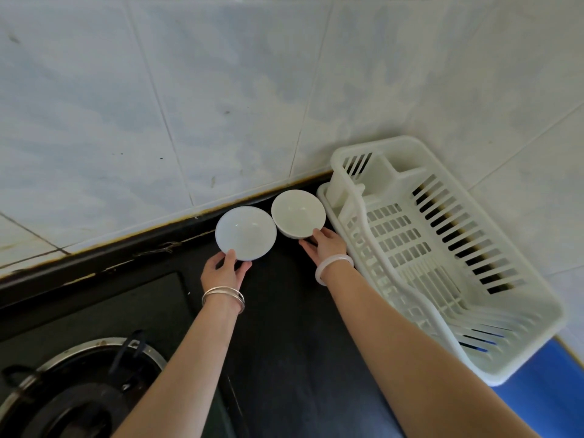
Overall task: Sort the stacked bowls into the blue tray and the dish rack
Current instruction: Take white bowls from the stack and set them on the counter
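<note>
At the lower left of the frame a gas burner (pixel 79 390) sits in the dark desk (pixel 284 343), and at the lower right the blue tray (pixel 543 390) shows under the white dish rack (pixel 442 257). Mid-frame, the left hand (pixel 224 273) pinches the near rim of a tilted white bowl (pixel 246 233) in its grip. Just right, the right hand (pixel 325 245) pinches a second bowl (pixel 298 214) beside the rack, near the tiled wall (pixel 221 90).

Black countertop (pixel 284 327), tiled wall behind. Two white bowls near the back edge: left bowl (pixel 246 233) just beyond the left hand's fingertips (pixel 230 255), right bowl (pixel 298 214) against the right hand's fingertips (pixel 316 233). White dish rack (pixel 442 248) right of them. Gas burner (pixel 79 390) near left.
</note>
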Motion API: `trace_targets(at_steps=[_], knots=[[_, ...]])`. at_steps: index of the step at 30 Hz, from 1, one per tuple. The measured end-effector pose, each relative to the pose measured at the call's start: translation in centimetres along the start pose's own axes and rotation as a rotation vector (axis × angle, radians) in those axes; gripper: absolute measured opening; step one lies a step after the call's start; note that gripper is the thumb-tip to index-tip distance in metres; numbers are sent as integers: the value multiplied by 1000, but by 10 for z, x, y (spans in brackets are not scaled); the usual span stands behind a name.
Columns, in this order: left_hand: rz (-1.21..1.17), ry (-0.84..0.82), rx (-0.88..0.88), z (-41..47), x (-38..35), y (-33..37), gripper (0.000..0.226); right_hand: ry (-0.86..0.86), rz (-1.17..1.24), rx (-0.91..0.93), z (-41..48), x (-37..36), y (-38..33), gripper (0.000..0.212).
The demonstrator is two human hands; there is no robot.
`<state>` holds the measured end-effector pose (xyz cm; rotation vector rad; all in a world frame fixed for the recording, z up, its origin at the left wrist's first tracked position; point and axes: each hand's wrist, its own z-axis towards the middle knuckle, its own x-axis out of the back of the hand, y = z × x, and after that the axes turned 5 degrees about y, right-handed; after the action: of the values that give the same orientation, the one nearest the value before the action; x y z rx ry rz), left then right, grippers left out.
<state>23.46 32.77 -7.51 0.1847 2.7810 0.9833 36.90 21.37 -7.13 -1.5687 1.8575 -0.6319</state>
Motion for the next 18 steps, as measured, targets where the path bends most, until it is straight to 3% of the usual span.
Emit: trace_targets(at_steps=[6,11,18], knots=[[39,-20,-84,-12,-1,-3,38,-107,-149,-46,-17,14,-7,47],[234,-94,-180,-38,12,-11,46,-175,-331,85,-49,40,-13,41],[566,-433,-118,-118,49,-67,28,-162,-551,316,-137,140,-9,18]])
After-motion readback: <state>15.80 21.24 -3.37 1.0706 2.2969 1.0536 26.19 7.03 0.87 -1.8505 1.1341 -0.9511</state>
